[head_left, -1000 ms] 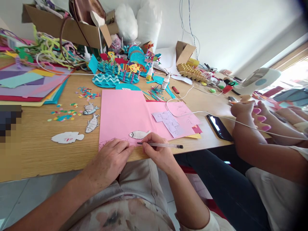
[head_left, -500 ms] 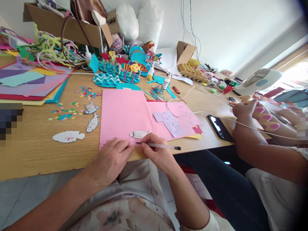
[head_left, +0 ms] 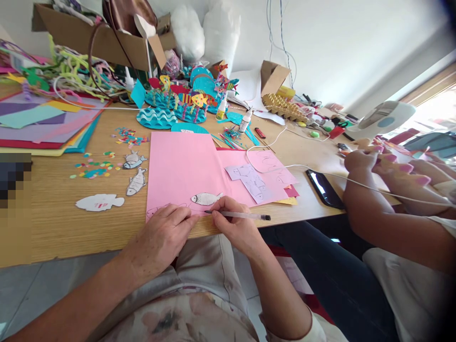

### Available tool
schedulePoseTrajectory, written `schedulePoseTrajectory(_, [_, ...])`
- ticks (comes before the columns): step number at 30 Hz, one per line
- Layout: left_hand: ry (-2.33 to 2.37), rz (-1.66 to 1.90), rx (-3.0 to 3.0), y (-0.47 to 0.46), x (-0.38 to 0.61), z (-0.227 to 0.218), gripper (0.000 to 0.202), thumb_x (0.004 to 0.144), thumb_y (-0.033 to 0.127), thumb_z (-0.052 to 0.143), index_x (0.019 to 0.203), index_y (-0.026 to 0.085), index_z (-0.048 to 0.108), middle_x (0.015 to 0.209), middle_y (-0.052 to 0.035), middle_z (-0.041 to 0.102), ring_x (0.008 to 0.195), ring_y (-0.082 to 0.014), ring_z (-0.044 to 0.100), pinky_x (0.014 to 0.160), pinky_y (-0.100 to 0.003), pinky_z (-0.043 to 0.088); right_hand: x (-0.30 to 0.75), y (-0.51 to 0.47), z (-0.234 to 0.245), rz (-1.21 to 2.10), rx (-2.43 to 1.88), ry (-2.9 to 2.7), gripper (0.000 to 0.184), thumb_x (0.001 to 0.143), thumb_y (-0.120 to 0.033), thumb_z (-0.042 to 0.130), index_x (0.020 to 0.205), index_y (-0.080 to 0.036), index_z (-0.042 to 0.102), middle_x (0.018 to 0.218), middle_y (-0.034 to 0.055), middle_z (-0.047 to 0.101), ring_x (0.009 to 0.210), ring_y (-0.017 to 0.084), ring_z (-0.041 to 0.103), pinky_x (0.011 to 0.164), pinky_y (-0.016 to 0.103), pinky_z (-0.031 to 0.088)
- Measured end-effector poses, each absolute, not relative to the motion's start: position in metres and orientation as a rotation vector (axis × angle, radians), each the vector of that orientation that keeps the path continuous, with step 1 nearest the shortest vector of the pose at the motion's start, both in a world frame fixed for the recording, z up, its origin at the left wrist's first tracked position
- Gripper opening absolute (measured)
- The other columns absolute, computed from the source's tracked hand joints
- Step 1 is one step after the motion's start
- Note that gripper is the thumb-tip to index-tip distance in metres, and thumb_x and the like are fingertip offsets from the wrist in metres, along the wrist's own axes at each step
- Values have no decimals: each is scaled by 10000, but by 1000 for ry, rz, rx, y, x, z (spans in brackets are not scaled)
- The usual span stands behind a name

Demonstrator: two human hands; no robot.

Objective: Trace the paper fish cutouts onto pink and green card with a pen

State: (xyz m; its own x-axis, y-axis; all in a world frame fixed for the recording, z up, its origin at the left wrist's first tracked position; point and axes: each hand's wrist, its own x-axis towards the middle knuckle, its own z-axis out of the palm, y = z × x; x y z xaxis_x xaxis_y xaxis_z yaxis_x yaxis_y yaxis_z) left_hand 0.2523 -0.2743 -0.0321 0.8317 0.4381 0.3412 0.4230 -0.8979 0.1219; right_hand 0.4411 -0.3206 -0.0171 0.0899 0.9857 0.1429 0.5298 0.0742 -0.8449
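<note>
My right hand (head_left: 233,221) grips a pen (head_left: 245,215), its tip on a drawn line near the lower edge of a pink sheet of paper (head_left: 181,166). Just above the tip lies a white paper fish cutout (head_left: 205,198) with inked details. My left hand (head_left: 166,232) rests on the sheet's lower edge, fingers laid on the paper and slightly bent, holding nothing. Beside it, part of a fish outline shows on the pink paper. Two more drawn fish cutouts (head_left: 136,182) and a plain white fish cutout (head_left: 99,202) lie to the left.
Confetti dots (head_left: 93,168) lie left of the sheet. Lilac paper with drawn fish (head_left: 249,183) and a phone (head_left: 324,189) are on the right. Behind stand blue wave models (head_left: 156,118) and a glue bottle (head_left: 245,121). Another person's arm (head_left: 366,194) rests at the right.
The pen tip has shifted slightly right along the pink paper, with my right hand. My left hand stays in place. The other person's hands at the right have moved.
</note>
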Motion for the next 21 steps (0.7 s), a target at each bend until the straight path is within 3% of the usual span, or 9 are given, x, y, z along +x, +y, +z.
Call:
schedulePoseTrajectory(14, [716,580,2959,-275,253,-33,249,867,56,419,1033,144,583,950,-73,571,895,-230,519,782,-385,475,443,-321,-17,725,-1569,-1499,58,761,-171,513,715,-191,544,576,-38,528,540,106,468,500,217,339])
schedulePoseTrajectory(21, [654,436,2838,-257,259,-6,247,815,22,465,974,163,591,926,-45,597,875,-185,559,776,-311,477,447,-325,-22,628,-1385,-1192,36,820,-195,503,800,-201,533,624,-32,576,584,117,531,574,241,400])
